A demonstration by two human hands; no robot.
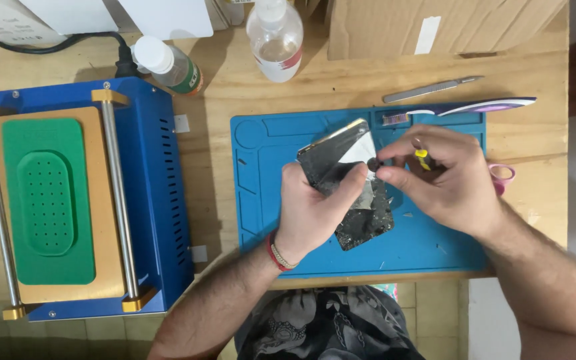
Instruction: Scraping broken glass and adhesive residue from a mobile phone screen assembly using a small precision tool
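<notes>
While the left hand is gripping a cracked phone tilted above the blue mat on the desk, the right hand is pinching a small yellow-tipped tool closed between fingers and thumb at the phone's edge. A pale panel is lifting near the top, yet the shattered lower part is looking still attached, so the separating is seeming only partly done

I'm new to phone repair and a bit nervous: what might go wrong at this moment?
The shattered phone is held in the air by the left hand, so glass splinters may cut bare fingers. The right hand pinches a small part at its edge; it might slip and drop onto the blue mat.
</notes>
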